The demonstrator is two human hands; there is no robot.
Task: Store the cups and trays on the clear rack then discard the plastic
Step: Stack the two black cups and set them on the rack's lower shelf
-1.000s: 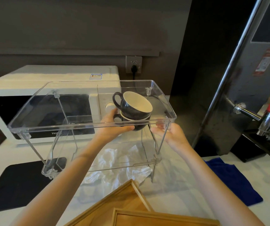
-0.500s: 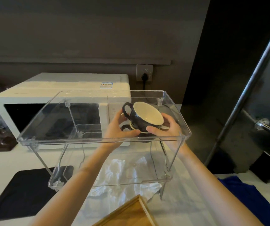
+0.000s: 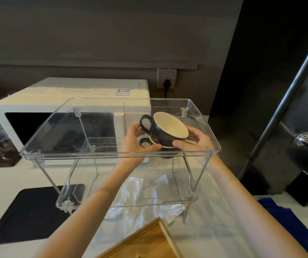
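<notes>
Grip: my left hand (image 3: 136, 140) and right hand (image 3: 196, 141) both clasp the stacked cups (image 3: 165, 135), top one tilted.
Cups: over the right end of the clear rack (image 3: 78, 155), top shelf; whether they touch it, I can't tell.
Below my grip: crumpled plastic (image 3: 140, 198), wooden tray (image 3: 149, 241) nearer me.
Doing it well: I'd level the stack, set it flat, and let go only once it's steady.

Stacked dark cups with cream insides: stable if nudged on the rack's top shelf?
Likely tippy: the upper dark cup with cream inside sits tilted in the lower cup. Probably fragile, slick glazed ceramic. The clear plastic rack looks smooth, so they may slide.
</notes>
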